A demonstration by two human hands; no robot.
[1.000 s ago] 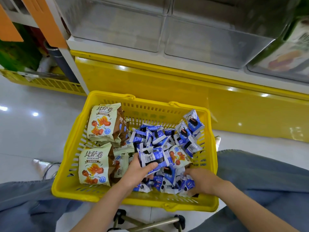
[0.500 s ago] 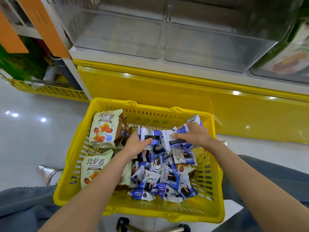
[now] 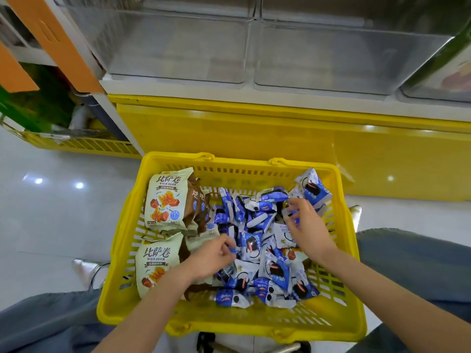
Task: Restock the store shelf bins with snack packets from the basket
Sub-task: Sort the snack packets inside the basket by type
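Restocking looks barely begun: the clear shelf bins (image 3: 178,47) show no packets, and the blue snack packets (image 3: 254,245) lie heaped in the yellow basket (image 3: 229,324). The left hand (image 3: 212,258) has its grip pinched on one of them; the right hand (image 3: 309,228) curls over the heap, its grip impossible to tell

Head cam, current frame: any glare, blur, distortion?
Head view: light glare spots on glossy floor and yellow cabinet; wide-angle bends the shelf bins and basket rim; right hand fingers motion-blurred over the blue packets; big bags print legible.
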